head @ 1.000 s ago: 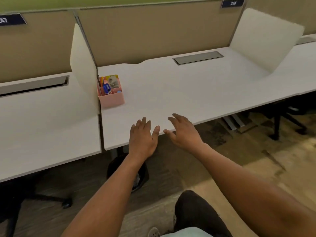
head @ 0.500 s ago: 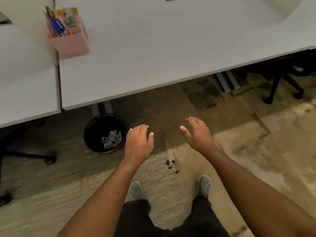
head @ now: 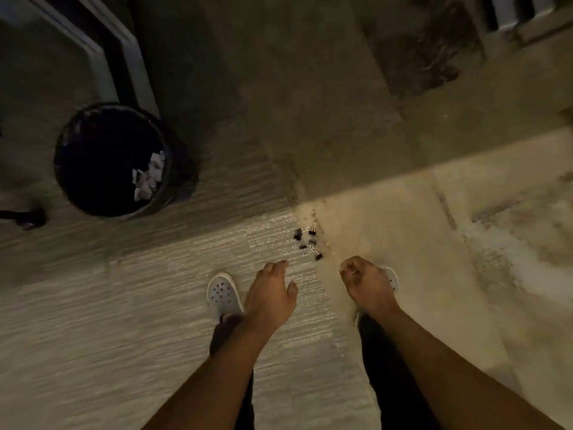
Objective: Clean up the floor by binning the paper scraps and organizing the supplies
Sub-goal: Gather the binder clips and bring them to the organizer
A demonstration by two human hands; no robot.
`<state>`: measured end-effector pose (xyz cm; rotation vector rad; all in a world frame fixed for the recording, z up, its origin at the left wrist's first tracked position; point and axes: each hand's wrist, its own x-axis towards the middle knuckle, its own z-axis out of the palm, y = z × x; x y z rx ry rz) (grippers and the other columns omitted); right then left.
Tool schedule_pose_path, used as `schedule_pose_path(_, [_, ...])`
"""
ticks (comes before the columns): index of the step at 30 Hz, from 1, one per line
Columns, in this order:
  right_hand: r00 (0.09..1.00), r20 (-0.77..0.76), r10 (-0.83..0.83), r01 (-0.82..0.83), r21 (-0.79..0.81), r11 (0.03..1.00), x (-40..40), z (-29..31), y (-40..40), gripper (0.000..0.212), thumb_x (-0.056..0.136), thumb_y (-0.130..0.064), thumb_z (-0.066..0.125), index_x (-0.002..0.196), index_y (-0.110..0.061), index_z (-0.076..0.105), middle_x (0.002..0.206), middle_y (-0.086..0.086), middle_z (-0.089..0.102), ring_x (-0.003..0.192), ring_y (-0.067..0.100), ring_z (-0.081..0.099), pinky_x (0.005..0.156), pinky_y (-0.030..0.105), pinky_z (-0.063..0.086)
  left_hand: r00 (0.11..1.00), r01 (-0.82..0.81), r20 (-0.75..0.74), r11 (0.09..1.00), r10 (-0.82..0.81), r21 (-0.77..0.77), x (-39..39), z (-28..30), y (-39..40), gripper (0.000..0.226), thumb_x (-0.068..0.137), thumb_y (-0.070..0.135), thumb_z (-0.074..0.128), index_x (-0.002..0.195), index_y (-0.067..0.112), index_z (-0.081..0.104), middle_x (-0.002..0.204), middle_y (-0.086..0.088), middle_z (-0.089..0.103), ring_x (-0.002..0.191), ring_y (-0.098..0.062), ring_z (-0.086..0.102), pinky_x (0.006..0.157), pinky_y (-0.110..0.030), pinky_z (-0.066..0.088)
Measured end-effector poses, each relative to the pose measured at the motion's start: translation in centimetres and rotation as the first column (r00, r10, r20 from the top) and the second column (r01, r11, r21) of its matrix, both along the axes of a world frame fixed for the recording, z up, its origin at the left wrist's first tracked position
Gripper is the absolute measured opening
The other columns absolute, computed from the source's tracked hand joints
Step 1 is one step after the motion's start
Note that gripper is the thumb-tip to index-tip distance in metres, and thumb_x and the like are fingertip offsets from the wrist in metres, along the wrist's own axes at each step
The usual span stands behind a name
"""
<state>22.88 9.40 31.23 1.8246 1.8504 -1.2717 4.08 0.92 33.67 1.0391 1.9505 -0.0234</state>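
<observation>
Binder clips loose on floor, both hands above them, nothing held.

Binder clips [head: 307, 242] lie clustered on the carpet [head: 124, 305] just ahead of the hands: likely light, stiff, springy; pinch by wire loops or scoop (small, scatter easily). Left hand [head: 269, 297] fingers loosely apart; right hand [head: 366, 287] fingers curled under, empty. Paper scraps [head: 148, 178] sit in the round black bin [head: 93, 144].

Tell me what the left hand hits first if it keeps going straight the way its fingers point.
Probably the binder clips: the left hand points up and slightly right in the picture, toward that small cluster on the floor just ahead of its fingertips. Nothing else shows between them, though its height above the floor is unclear.
</observation>
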Motion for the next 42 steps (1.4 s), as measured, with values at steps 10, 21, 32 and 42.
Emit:
schedule_pose_path(10, [0.999,0.049,0.004,-0.001,-0.053,0.999,-0.2,-25.4,-2.0,0.008,0.089,-0.02,0.056,0.096,-0.016,0.058,0.088,0.001,0.064,0.077,0.019,0.058,0.069,0.024,0.047,0.971,0.233,-0.053,0.972,-0.235,-0.045,3.3,-25.8,-1.3,0.068,0.087,0.026,0.062,0.145,0.021,0.027,0.144,-0.008,0.034,0.123,-0.025,0.045,0.095,-0.039,0.049])
schedule_pose_path(21, [0.972,0.08,0.219,-0.227,0.105,0.968,-1.0,-36.3,-4.8,0.044,0.089,-0.034,0.063,0.123,-0.011,0.047,0.122,0.011,0.053,0.098,0.024,0.06,0.079,0.033,0.056,0.95,0.296,-0.167,0.933,-0.265,0.202,2.4,-38.0,2.6,0.066,0.083,0.017,0.071,0.141,0.027,0.041,0.159,-0.01,0.013,0.139,-0.031,0.028,0.106,-0.041,0.042])
schedule_pose_path(32, [0.995,-0.022,-0.095,0.096,0.09,0.991,-1.3,-36.2,-3.8,0.016,0.083,-0.029,0.061,0.093,-0.016,0.06,0.088,0.001,0.056,0.067,0.007,0.051,0.055,0.017,0.035,0.991,0.106,-0.114,0.942,-0.073,0.318,1.6,-38.9,3.6,0.013,0.089,0.004,0.059,0.103,0.005,0.059,0.113,-0.011,0.054,0.104,-0.021,0.052,0.088,-0.033,0.052])
schedule_pose_path(42, [0.346,-0.283,-0.894,0.625,-0.642,0.445,0.0,-34.1,-1.3,0.004,0.07,-0.016,0.052,0.066,-0.014,0.054,0.07,0.003,0.054,0.066,0.017,0.056,0.06,0.029,0.05,0.931,-0.364,0.093,0.876,0.354,0.315,-0.9,-38.5,0.7,0.019,0.081,0.002,0.066,0.086,0.012,0.05,0.072,0.007,0.052,0.057,-0.001,0.046,0.047,-0.009,0.035])
